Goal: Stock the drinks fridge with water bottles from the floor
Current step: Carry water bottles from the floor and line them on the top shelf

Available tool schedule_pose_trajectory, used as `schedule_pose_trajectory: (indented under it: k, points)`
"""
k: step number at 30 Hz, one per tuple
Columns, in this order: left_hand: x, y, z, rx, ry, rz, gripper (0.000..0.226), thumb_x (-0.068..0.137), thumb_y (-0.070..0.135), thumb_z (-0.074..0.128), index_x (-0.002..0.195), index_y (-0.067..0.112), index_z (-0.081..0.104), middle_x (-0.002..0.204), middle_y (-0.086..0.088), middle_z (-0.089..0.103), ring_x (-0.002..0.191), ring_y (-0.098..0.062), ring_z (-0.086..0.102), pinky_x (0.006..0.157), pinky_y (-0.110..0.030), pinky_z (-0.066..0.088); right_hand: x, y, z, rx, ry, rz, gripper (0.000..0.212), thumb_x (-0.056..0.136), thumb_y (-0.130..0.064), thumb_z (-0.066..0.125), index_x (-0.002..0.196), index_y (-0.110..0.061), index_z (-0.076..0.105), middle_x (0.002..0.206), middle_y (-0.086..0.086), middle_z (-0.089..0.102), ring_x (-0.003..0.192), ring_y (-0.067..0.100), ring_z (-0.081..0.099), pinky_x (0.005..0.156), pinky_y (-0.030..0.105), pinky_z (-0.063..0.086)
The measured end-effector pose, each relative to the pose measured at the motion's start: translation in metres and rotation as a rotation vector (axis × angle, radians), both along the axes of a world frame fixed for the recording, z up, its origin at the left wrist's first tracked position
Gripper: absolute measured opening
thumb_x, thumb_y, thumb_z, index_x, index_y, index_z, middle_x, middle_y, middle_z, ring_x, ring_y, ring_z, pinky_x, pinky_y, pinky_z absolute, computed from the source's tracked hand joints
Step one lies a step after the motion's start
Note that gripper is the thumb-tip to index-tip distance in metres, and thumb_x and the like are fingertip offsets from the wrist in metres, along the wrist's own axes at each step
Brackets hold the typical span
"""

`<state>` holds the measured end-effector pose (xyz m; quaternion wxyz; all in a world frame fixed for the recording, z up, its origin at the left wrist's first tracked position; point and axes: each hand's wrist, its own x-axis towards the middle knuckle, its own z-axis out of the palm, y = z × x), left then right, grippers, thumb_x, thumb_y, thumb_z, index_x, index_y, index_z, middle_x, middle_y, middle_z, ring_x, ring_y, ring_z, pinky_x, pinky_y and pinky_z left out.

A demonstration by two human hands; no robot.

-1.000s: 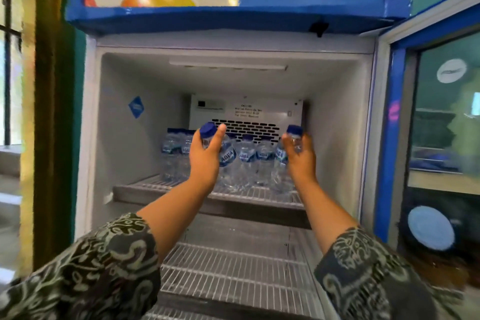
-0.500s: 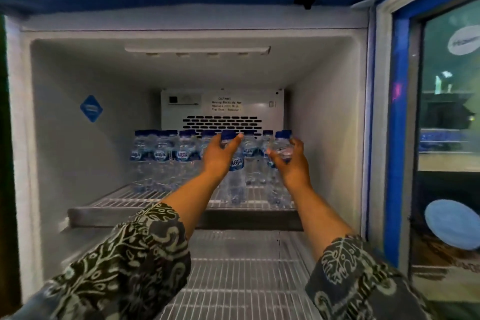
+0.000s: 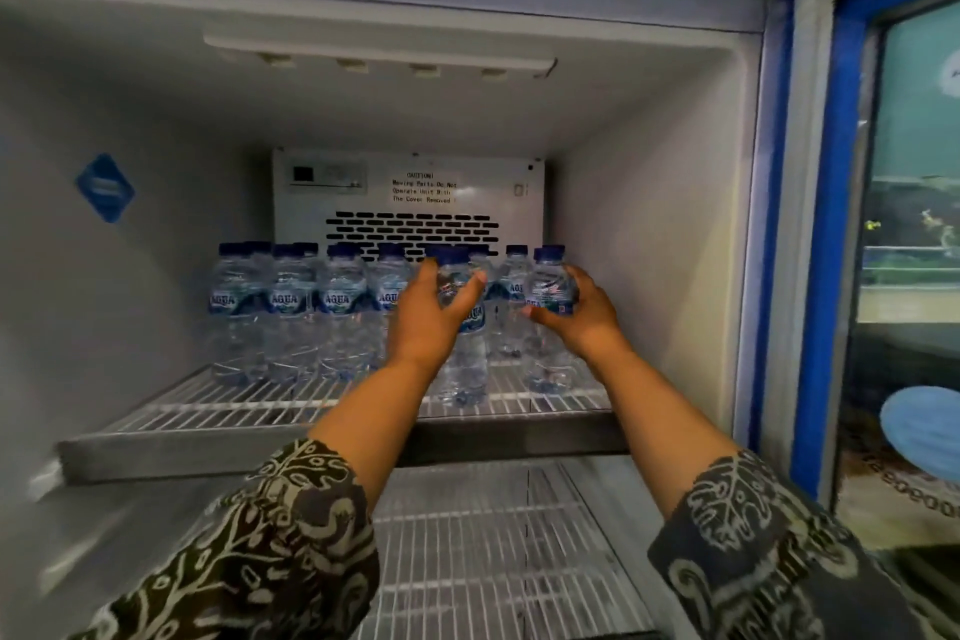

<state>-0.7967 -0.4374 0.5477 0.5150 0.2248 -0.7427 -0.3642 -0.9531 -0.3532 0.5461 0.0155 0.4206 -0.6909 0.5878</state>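
**Top shelf part-filled, two more bottles going in**

The left grip (image 3: 423,322) is curled round the upper half of a clear plastic water bottle with a blue cap (image 3: 465,359). The right grip (image 3: 587,314) wraps a second clear blue-capped bottle (image 3: 548,286) the same way. Both bottles are upright, and their bases look to be at or on the white wire top shelf (image 3: 208,405), so this pair is nearly placed but not released.

To the left of the left grip and behind both, a row of matching labelled bottles (image 3: 285,312) already lines the back. The front of that shelf is bare, and so is the white wire lower shelf (image 3: 493,561) beneath the grips, so I judge that much stocking remains. The floor supply is out of view.

Beyond the grips is the white slotted vent panel (image 3: 410,203). Right of the right grip stands the blue-framed glass door (image 3: 831,224), swung open. Nothing blocks the reach.
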Motion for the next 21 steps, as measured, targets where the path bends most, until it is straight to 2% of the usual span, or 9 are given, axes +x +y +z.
schedule_pose_trajectory:
  k: [4,6,8,9,10,14,17,19,21]
  points:
    - [-0.004,-0.007,-0.003,-0.021,-0.016,0.019,0.072,0.084,0.053,0.058,0.141,0.013,0.037,0.138,-0.007,0.048,0.127,-0.025,0.045,0.102,-0.038,0.039,-0.004,0.0,0.018,0.107,-0.039,0.158,0.07,0.075,-0.001,0.074,0.136,-0.01,0.042,0.127,0.005,0.056,0.114,0.021,0.054,0.102,0.031,0.042]
    - [-0.005,-0.01,-0.003,-0.023,-0.015,0.018,0.075,0.084,0.055,0.057,0.143,0.015,0.035,0.141,-0.007,0.046,0.128,-0.025,0.044,0.104,-0.04,0.039,-0.006,-0.001,0.026,0.171,-0.014,0.226,0.063,0.077,0.002,0.071,0.134,-0.007,0.044,0.13,0.011,0.056,0.111,0.021,0.054,0.099,0.033,0.044]
    - [-0.005,-0.01,-0.004,-0.024,-0.021,0.01,0.077,0.084,0.056,0.056,0.144,0.016,0.033,0.142,-0.007,0.044,0.13,-0.025,0.043,0.106,-0.041,0.038,-0.009,-0.001,0.029,0.203,-0.075,0.248,0.067,0.08,-0.003,0.07,0.139,-0.014,0.038,0.13,0.006,0.054,0.109,0.022,0.053,0.083,0.04,0.051]
    - [-0.005,-0.011,-0.004,-0.026,-0.02,0.011,0.076,0.084,0.056,0.056,0.144,0.016,0.033,0.142,-0.007,0.044,0.13,-0.025,0.043,0.105,-0.041,0.038,-0.008,-0.001,0.028,0.199,-0.113,0.243,0.069,0.082,-0.007,0.069,0.14,-0.02,0.035,0.126,0.0,0.053,0.107,0.022,0.052,0.073,0.038,0.051]
    - [-0.006,-0.011,-0.004,-0.029,-0.02,0.013,0.075,0.084,0.056,0.056,0.143,0.016,0.034,0.142,-0.007,0.044,0.129,-0.025,0.043,0.105,-0.041,0.038,-0.008,0.0,0.025,0.186,-0.129,0.232,0.068,0.083,-0.009,0.068,0.141,-0.023,0.034,0.123,-0.002,0.051,0.106,0.02,0.05,0.07,0.036,0.049]
    - [-0.008,-0.013,-0.004,-0.046,-0.019,0.018,0.066,0.084,0.056,0.056,0.134,0.014,0.042,0.134,-0.007,0.051,0.123,-0.025,0.048,0.099,-0.039,0.042,-0.014,-0.001,0.008,0.092,-0.058,0.17,0.068,0.085,-0.011,0.066,0.142,-0.021,0.031,0.134,0.006,0.05,0.108,0.015,0.048,0.089,0.034,0.044]
    - [-0.011,-0.011,0.0,-0.027,-0.026,-0.009,0.068,0.087,0.049,0.057,0.14,0.011,0.037,0.145,-0.011,0.038,0.135,-0.027,0.036,0.106,-0.037,0.033,-0.017,-0.001,0.002,0.055,-0.057,0.159,0.071,0.084,-0.013,0.068,0.143,-0.022,0.03,0.134,0.007,0.052,0.116,0.019,0.051,0.098,0.036,0.043]
    - [-0.01,-0.011,0.008,-0.066,-0.118,0.03,0.073,0.088,0.048,0.056,0.144,0.007,0.032,0.153,-0.011,0.026,0.142,-0.028,0.022,0.113,-0.04,0.024,-0.017,-0.004,-0.001,0.047,-0.031,0.157,0.071,0.082,-0.016,0.069,0.142,-0.022,0.031,0.135,0.007,0.051,0.122,0.023,0.05,0.103,0.036,0.042]
    - [-0.006,-0.012,0.021,-0.089,-0.222,0.018,0.073,0.088,0.047,0.056,0.143,0.005,0.032,0.149,-0.009,0.033,0.138,-0.028,0.03,0.111,-0.039,0.029,-0.018,-0.006,-0.002,0.041,-0.013,0.163,0.072,0.083,-0.017,0.068,0.144,-0.023,0.028,0.136,0.007,0.05,0.123,0.026,0.05,0.101,0.032,0.041]
